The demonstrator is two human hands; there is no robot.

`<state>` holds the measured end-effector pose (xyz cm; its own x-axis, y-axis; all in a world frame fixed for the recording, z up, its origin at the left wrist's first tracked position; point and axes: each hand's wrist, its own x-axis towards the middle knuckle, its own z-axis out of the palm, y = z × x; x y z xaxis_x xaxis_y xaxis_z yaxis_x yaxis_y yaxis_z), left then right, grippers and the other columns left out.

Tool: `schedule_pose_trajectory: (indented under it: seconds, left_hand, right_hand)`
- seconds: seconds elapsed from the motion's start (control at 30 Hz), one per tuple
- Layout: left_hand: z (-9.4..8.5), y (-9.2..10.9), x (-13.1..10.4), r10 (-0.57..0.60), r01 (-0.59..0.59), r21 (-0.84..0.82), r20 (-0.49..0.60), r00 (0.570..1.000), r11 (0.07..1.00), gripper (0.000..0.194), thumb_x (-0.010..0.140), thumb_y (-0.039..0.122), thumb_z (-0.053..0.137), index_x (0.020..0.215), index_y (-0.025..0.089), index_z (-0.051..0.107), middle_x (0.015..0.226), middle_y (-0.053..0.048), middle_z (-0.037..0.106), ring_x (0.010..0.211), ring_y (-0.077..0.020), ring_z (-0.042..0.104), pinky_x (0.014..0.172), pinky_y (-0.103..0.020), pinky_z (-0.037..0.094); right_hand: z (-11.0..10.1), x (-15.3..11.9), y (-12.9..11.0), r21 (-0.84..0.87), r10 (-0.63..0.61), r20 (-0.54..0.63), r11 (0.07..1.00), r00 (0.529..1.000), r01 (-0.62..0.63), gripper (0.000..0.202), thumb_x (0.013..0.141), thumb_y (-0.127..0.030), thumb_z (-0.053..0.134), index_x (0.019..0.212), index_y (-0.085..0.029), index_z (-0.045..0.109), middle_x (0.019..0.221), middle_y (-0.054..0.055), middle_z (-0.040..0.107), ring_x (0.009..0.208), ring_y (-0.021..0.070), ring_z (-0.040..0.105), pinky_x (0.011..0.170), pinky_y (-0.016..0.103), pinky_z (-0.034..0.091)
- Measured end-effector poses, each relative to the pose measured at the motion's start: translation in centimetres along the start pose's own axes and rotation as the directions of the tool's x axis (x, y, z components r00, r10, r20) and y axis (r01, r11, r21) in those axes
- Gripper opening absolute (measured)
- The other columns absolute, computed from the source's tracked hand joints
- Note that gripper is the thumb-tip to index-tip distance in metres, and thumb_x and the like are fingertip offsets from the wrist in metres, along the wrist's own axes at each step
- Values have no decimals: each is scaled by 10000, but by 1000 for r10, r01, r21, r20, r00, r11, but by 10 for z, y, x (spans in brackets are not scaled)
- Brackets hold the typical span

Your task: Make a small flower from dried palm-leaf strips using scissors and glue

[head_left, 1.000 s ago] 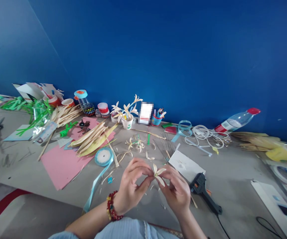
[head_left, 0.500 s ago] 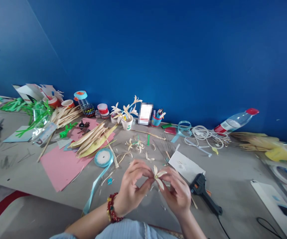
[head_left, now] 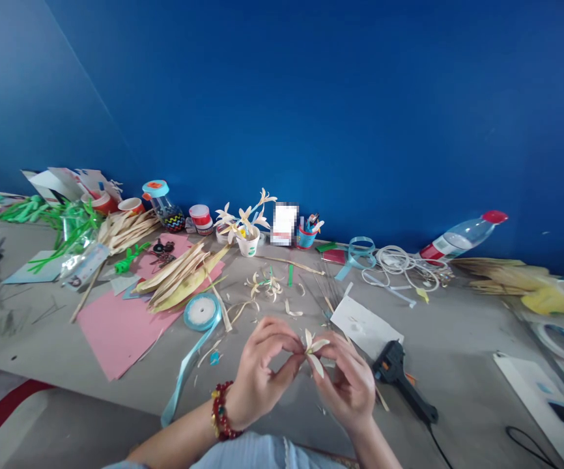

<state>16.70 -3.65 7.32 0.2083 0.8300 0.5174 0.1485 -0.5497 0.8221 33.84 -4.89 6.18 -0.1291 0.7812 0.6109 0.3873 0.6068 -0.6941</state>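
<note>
A small cream flower with several narrow petals is held between my two hands, above the front middle of the grey table. My left hand, with a red bead bracelet at the wrist, pinches the flower's left side between thumb and fingertips. On the other side, the fingers of my right hand close on the flower near its petals. Loose cream petals lie on the table beyond the hands. Farther back, similar flowers stand in a white paper cup.
A black glue gun lies right of my right hand, beside a white card. To the left are a blue ribbon roll, pink paper and dried husks. A bottle leans against the blue wall.
The flower has tilted slightly and its petals point a little differently between my fingers. Both hands stay nearly in place, and the view has shifted slightly.
</note>
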Motion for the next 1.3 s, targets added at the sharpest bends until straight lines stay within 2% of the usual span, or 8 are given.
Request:
schedule_pose_trajectory:
  seconds: [0.3,0.53,0.67,0.77,0.9,1.1,1.2,1.3]
  left_hand:
    - [2,-3,2,-121,119,-35,-42,992,992,113,811,78,665,770,178,634,799,-37,685,817,-178,625,771,-305,494]
    - [0,-2,3,-162,160,-47,-45,986,986,94,827,101,655,769,173,644,812,-46,691,819,-180,634,790,-307,479]
    - [-1,-3,2,-225,221,-113,-24,974,969,84,842,140,646,763,168,656,821,-61,687,825,-191,630,793,-308,465]
    - [-1,-6,0,-321,313,-236,6,947,920,99,853,198,645,762,161,663,823,-67,668,815,-192,616,763,-294,455]
    - [1,-11,-2,-448,427,-414,50,892,804,146,838,269,675,752,152,668,821,-63,650,795,-178,584,739,-271,435]
    - [3,-16,-4,-545,486,-549,65,836,680,188,789,307,738,734,142,666,774,-39,630,736,-141,529,696,-236,404]
    - [3,-17,-5,-557,492,-571,71,827,657,187,783,302,747,729,144,661,760,-24,615,717,-126,514,677,-224,397]
    - [3,-17,-6,-576,496,-593,65,815,634,180,780,298,750,735,151,659,748,-10,608,708,-115,511,673,-215,402]
  right_hand:
    - [8,-4,-3,178,149,-1,973,989,-147,145,878,-104,540,922,-225,607,849,43,643,789,194,617,698,292,478]
    - [12,-1,-5,187,230,13,956,973,-228,87,912,-151,559,880,-221,600,807,15,615,718,154,582,658,253,449]
    - [12,-2,-5,212,280,-6,939,960,-272,174,970,-183,465,891,-222,615,798,12,624,689,146,582,643,250,448]
    - [13,-3,-3,236,325,-40,922,945,-307,233,996,-205,414,852,-217,597,752,2,611,630,137,573,618,249,453]
    - [13,-5,-3,172,337,-28,929,941,-328,156,962,-210,503,851,-210,612,766,14,642,608,138,593,589,246,469]
    - [6,-6,-4,132,291,-58,950,955,-282,114,920,-215,572,840,-207,653,787,45,686,642,167,630,587,265,495]
    - [4,-6,-2,192,357,-63,921,932,-340,123,919,-251,582,827,-199,645,751,41,656,629,166,599,578,275,480]
    - [5,-7,4,359,451,-123,851,884,-384,287,952,-290,514,676,-211,523,632,-9,515,571,143,497,543,267,425]
